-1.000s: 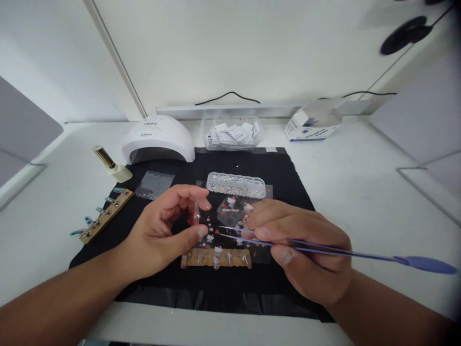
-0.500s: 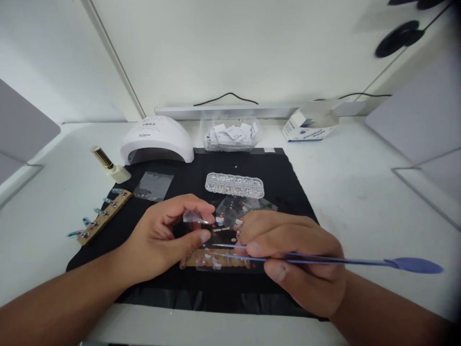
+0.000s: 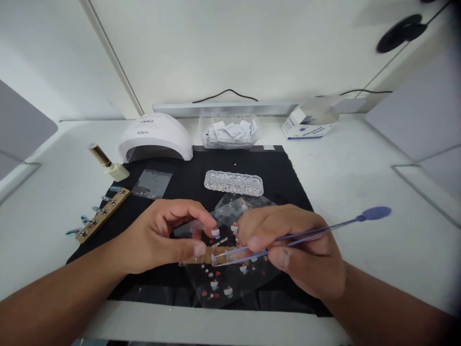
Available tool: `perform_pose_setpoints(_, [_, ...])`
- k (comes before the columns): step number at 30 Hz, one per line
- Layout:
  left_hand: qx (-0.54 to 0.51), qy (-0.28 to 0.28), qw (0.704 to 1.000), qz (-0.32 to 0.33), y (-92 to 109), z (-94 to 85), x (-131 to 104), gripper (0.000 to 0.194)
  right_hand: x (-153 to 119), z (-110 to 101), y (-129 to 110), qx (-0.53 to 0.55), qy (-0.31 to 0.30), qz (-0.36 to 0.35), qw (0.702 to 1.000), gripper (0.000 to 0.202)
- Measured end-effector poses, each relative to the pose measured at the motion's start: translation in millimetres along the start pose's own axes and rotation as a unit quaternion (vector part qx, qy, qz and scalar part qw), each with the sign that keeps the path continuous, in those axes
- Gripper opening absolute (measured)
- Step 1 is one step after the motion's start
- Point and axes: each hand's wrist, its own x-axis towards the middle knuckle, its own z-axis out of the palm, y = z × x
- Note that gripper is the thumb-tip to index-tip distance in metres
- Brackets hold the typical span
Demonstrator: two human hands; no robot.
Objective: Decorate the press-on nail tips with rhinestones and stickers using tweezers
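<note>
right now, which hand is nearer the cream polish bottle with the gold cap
Left. The left hand is in front and to the right of that bottle, apart from it; the right hand, holding slim violet-blue tweezers, is farther right.

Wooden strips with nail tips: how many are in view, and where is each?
2. One strip lies at the left edge of the mat; the other strip shows through the clear sheet, between the left hand and right hand. Hands may hide more.
</note>
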Motion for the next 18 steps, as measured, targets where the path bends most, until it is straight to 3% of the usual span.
perform_pose_setpoints(7, [-0.056, 0.021, 0.996, -0.071, 2.1, 3.6, 1.8, 0.016, -4.6, 4.1, -1.0, 0.032, 0.018, 0.049, 0.998, 0.016])
perform_pose_setpoints(14, [-0.047, 0.042, 0.997, -0.035, 3.7, 4.9, 1.7, 0.024, -4.0, 4.0, 4.7, 0.004, 0.082, 0.022, 0.996, 0.017])
perform_pose_setpoints(18, [-0.027, 0.051, 0.998, -0.021, 3.1, 6.2, 1.1, 0.028, -3.9, 3.6, 5.8, -0.004, 0.089, 0.019, 0.996, 0.018])
